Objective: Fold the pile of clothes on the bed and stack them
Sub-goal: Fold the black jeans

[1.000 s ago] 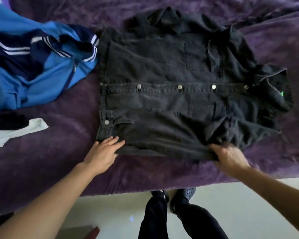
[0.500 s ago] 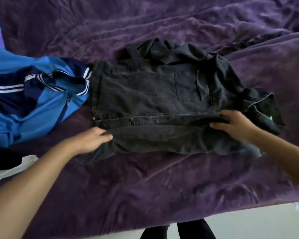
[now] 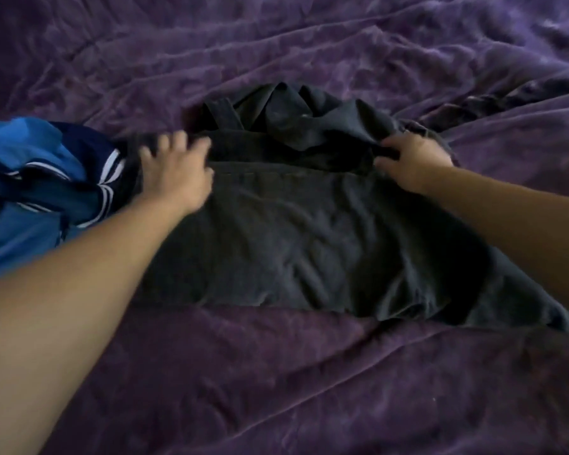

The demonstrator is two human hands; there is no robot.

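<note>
Two hands: left (image 3: 174,178) presses, right (image 3: 413,165) grips the jacket's (image 3: 309,251) far edge.

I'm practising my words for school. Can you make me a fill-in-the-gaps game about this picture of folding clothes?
The dark jacket lies on a ____ blanket.
The top beside the left hand is ____ with white stripes.
The right hand grips the ____.
Missing words: purple; blue; jacket.
</note>
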